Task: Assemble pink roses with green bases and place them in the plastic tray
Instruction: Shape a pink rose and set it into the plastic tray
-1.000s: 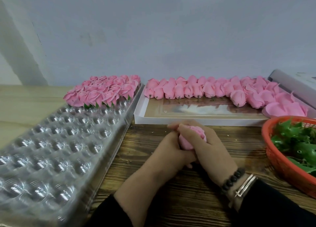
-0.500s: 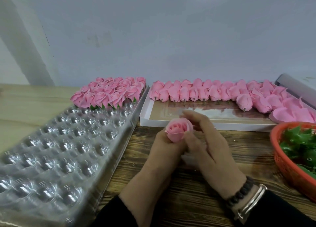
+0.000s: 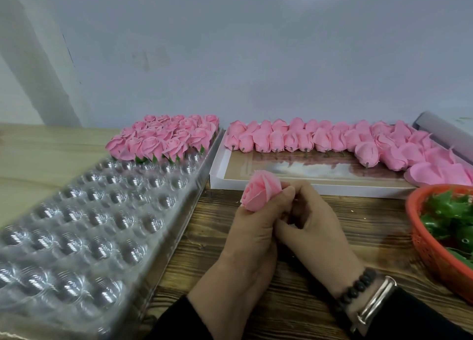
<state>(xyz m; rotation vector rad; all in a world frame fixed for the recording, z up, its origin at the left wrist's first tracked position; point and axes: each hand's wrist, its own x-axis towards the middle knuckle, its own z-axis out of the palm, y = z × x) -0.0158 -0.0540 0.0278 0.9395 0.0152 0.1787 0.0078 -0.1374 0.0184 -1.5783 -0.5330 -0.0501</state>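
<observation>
Plastic tray (image 3: 76, 237) lies on the tabletop's left, its far end already filled. Both hands have closed in since half a second ago: left hand (image 3: 252, 233) grips the pink rose (image 3: 259, 192); right hand (image 3: 313, 220), formerly extended, curls at its base.

Plastic tray (image 3: 84, 227) left, box (image 3: 256, 183) behind hands (image 3: 276, 227), basket (image 3: 435, 257) right, all on table (image 3: 320, 288)

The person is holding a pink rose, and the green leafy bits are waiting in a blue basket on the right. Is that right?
Almost. The basket holding the green bases is orange-red, not blue, as the head view shows. The rest holds: the left hand grips a pink rose, with the right hand at its base, and the basket sits on the right.
</observation>
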